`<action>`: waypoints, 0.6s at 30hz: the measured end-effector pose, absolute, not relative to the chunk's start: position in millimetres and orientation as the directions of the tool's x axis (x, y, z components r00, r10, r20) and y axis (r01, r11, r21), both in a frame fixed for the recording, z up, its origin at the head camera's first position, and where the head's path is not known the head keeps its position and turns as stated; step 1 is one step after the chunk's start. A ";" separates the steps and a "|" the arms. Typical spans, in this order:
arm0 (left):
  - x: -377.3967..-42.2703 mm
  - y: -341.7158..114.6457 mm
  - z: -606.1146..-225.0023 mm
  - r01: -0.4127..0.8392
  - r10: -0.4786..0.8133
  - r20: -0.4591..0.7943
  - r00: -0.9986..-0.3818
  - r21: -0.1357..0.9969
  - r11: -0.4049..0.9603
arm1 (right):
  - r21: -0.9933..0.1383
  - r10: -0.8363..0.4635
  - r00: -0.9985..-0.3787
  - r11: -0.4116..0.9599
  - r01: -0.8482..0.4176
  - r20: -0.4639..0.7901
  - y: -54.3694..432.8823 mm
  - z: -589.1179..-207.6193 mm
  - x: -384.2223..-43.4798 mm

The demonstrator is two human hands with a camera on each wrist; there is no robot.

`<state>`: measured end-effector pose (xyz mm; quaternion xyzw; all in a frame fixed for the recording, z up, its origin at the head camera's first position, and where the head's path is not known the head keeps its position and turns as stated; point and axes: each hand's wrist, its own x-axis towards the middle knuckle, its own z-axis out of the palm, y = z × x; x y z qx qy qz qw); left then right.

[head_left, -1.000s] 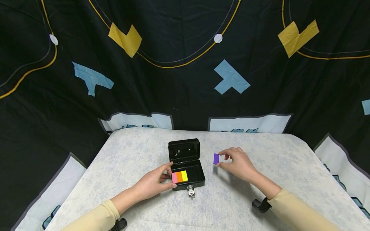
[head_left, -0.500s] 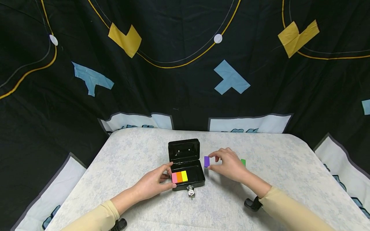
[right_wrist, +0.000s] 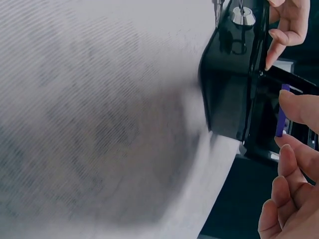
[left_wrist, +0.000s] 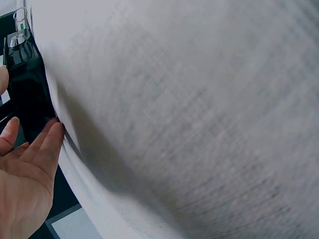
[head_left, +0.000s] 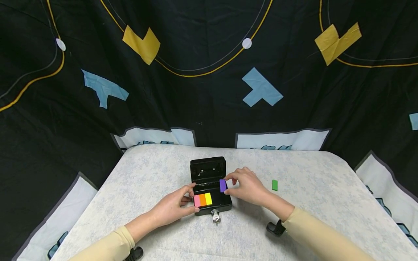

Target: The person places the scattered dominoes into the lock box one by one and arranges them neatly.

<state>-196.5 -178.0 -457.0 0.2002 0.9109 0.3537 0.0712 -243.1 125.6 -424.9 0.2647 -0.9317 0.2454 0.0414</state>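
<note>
A small black metal cash box (head_left: 223, 208) stands on the table with its lid (head_left: 208, 169) raised. Three blocks lie side by side along its left inside: pink (head_left: 197, 201), orange (head_left: 203, 200) and yellow (head_left: 208, 198). My left hand (head_left: 173, 206) grips the box's left side, thumb at the front corner and index finger near the hinge. Over the right part of the box, my right hand (head_left: 249, 186) pinches a flat purple block (head_left: 222, 185) between thumb and index finger. In the right wrist view the purple block (right_wrist: 282, 112) appears edge-on, close to the box's rim.
A green block (head_left: 274, 185) lies on the table (head_left: 156, 166) to the right of my right hand. Keys (head_left: 216, 216) hang from the lock at the box's front. Behind the table hangs a dark curtain (head_left: 202, 105).
My right hand has carried the purple block leftward, from the table's right side to over the box. The green block has come into view behind it. My left hand keeps its place.
</note>
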 end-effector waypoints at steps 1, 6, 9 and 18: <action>-196.5 -177.9 -456.9 0.314 0.414 0.012 -0.910 0.672 0.671 | -0.431 -0.478 -0.853 0.738 -0.519 0.210 123.5 -424.8 -243.0; -197.3 -177.9 -456.4 0.316 0.413 0.015 -0.910 0.670 0.671 | -0.418 -0.508 -0.836 0.726 -0.546 0.209 115.5 -425.7 -243.1; -197.7 -177.6 -456.3 0.315 0.413 0.014 -0.910 0.671 0.671 | -0.412 -0.524 -0.828 0.722 -0.556 0.200 111.9 -427.2 -243.6; -198.0 -177.9 -456.3 0.313 0.418 0.012 -0.908 0.684 0.659 | -0.366 -0.559 -0.813 0.730 -0.577 0.165 102.8 -432.7 -244.1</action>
